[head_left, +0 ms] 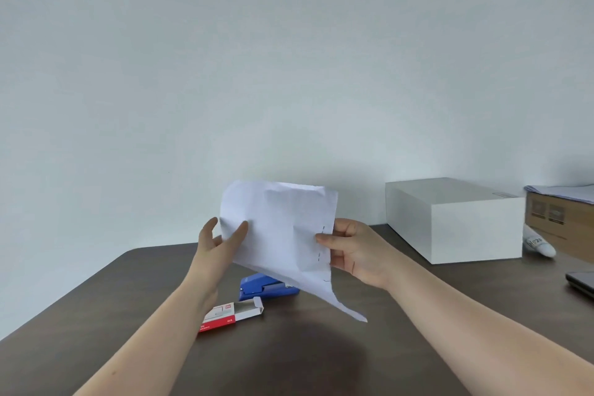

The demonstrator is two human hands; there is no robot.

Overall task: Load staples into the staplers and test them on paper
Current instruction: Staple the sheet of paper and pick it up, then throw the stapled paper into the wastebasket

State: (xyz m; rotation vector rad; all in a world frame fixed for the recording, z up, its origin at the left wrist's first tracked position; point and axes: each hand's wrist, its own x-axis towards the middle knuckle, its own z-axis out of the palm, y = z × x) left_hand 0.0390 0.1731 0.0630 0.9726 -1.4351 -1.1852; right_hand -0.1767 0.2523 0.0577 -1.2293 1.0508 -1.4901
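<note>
I hold a creased white sheet of paper (279,228) up above the dark table (96,325). A row of staples runs down its right edge. My right hand (350,251) pinches that edge between thumb and fingers. My left hand (221,241) grips the sheet's left edge, thumb in front and fingers behind. Under the paper a blue stapler (263,288) lies on the table, partly hidden by the sheet. In front of it rests a red and white staple box (231,315) with its end flap open, beside my left forearm.
A large white box (456,222) stands at the back right against the wall. Beyond it is a brown carton (559,222) with papers on top and a white tube (540,244). A dark device (581,283) shows at the right edge.
</note>
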